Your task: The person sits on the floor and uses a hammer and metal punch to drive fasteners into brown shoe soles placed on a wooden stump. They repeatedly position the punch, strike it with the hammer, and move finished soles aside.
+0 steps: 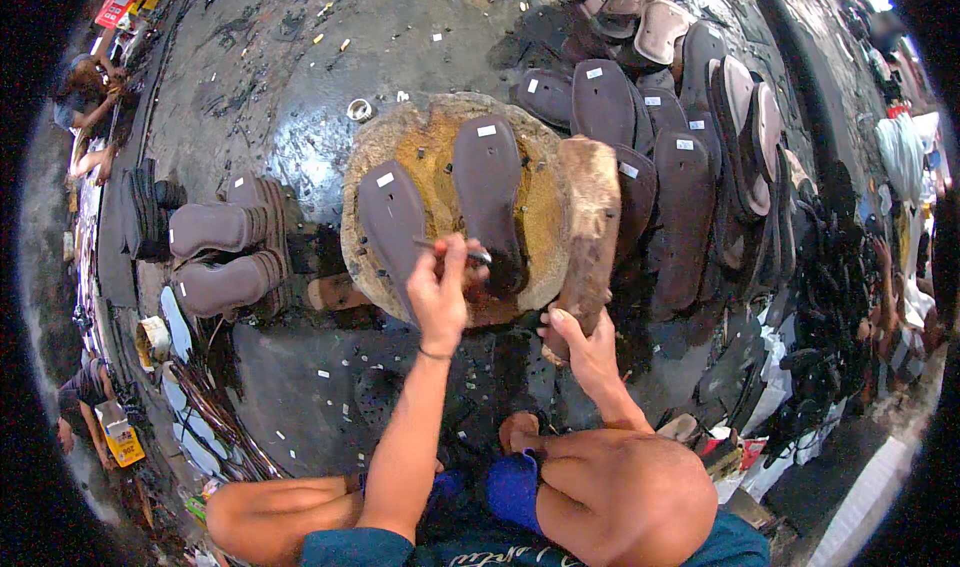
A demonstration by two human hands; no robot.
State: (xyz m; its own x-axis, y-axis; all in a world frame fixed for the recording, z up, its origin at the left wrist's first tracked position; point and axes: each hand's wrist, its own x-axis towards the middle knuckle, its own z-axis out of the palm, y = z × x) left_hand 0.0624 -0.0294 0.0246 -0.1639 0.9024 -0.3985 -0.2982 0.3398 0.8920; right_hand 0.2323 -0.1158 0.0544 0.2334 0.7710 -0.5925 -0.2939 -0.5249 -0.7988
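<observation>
My left hand [440,292] is closed around a small metal punch [480,257], held sideways just above two brown sandal soles. The left sole [390,212] lies beside my fingers. The right sole [490,167] has a small hole near its top; its lower end is partly behind my hand and the punch. Both carry white stickers and rest on a round, worn wooden block [545,157]. In my right hand [585,347] is the lower end of a thick wooden club [590,207], raised along the block's right side.
Stacks of brown soles [225,232] lie left of the block, and more soles [685,197] crowd its right. A roll of tape [359,110] sits beyond. Dark strips [225,417] and scraps lie near my left knee. Other people [90,97] sit at the far left.
</observation>
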